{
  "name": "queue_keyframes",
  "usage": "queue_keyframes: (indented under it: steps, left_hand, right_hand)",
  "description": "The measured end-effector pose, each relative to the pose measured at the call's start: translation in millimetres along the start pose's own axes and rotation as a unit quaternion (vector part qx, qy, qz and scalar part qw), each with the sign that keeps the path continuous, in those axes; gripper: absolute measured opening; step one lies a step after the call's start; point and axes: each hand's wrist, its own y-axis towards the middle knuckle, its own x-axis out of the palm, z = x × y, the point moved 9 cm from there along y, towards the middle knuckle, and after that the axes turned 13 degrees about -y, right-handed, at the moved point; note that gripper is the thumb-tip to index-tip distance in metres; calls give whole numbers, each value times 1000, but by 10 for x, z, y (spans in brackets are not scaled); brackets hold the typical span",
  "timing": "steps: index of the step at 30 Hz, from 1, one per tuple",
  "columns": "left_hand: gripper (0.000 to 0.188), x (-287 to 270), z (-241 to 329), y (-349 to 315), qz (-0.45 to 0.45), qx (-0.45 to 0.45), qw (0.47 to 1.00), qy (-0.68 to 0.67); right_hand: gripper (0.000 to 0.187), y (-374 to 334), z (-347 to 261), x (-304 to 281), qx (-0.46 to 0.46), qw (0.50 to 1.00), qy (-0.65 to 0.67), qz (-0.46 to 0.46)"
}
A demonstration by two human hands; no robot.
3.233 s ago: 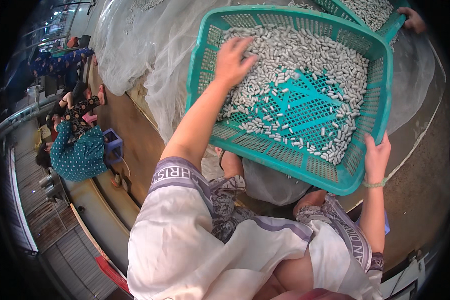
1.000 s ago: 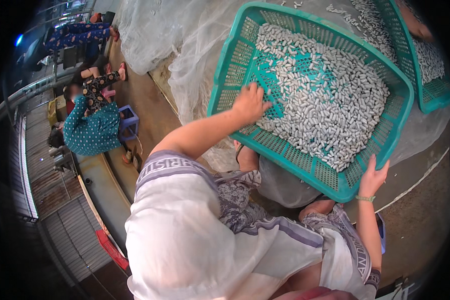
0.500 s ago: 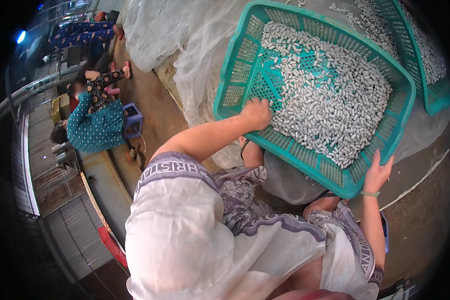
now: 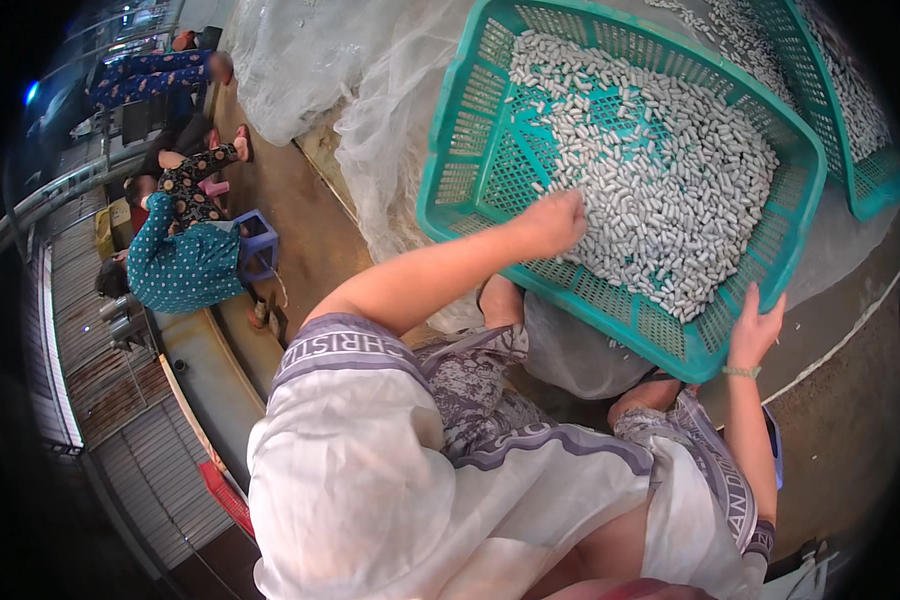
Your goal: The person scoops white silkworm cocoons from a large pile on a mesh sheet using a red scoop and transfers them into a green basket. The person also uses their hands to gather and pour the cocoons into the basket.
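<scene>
A green plastic basket (image 4: 457, 160) with slotted walls is tilted in front of me. Spread over its lattice bottom lie many small silvery-white cylindrical pieces (image 4: 660, 190), heaped toward the right side. My left hand (image 4: 555, 222) is closed above the near edge of the heap; its fingertips are hidden, so whatever it holds cannot be seen. At the near right corner, my right hand (image 4: 755, 332) grips the basket's rim, thumb up along the outer edge.
A second green basket (image 4: 820, 100) with similar pieces stands at the far right. Translucent plastic sheeting (image 4: 300, 70) and netting lie on the left and under the basket. Further left a person in a teal dotted top (image 4: 185, 262) sits beside a blue stool (image 4: 259, 245).
My left hand has moved right, from the basket's near left wall to over the pieces, and closed. My right hand keeps its hold on the rim.
</scene>
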Motion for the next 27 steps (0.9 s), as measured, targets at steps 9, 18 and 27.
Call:
queue_keyframes:
  steps: [9,18,27]
  left_hand:
    - [43,-1951,-570,-335,426,26,899,99]
    - [30,-2098,-248,-1070,481,183,857,-16]
    - [31,-2244,-663,-653,493,85,864,-59]
  right_hand:
    - [40,-3,-108,-43,-20,996,-79,28]
    - [34,-207,-351,-389,-118,988,31,96]
    - [32,299,-1157,-593,-176,979,-96,32]
